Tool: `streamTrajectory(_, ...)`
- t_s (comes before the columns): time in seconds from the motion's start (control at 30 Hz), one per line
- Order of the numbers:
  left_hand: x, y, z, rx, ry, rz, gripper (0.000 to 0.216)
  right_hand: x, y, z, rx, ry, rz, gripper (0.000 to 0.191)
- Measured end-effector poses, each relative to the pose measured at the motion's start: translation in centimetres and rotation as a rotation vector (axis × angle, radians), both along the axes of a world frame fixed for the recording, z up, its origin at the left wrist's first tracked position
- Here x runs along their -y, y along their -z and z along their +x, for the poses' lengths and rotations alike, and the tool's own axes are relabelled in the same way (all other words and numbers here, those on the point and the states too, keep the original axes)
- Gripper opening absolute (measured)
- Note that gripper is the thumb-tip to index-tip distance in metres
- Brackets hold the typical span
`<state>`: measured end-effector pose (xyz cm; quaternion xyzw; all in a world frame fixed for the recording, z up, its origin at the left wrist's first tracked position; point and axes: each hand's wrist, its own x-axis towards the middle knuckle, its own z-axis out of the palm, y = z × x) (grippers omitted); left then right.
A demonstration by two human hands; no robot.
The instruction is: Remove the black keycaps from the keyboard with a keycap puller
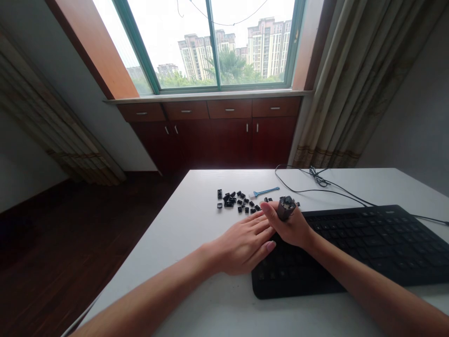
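At the left end of the black keyboard (372, 239), the right hand (293, 229) is wrapped around a small dark bundle (286, 209) that looks light and soft, best squeezed round its middle, with the left hand (242, 244) stretched out flat close by.

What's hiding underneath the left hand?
Beside the left hand's thumb, part of the black keyboard shows, and white table shows around the wrist. Whatever lies directly beneath the palm is covered, so I can't tell.
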<state>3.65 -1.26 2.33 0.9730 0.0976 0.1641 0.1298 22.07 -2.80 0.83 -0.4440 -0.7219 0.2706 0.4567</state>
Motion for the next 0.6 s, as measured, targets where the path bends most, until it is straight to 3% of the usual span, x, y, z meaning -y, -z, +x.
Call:
streamTrajectory(0.3,-0.2,0.6,0.2,0.072,-0.007,-0.05,0.03,-0.2,0.2,0.2,-0.007,-0.01,0.007,0.048)
streamTrajectory(0.6,-0.3,1.4,1.4,0.355,-0.049,-0.251,0.025,-0.3,-0.1,-0.3,-0.181,-0.024,-0.007,0.049)
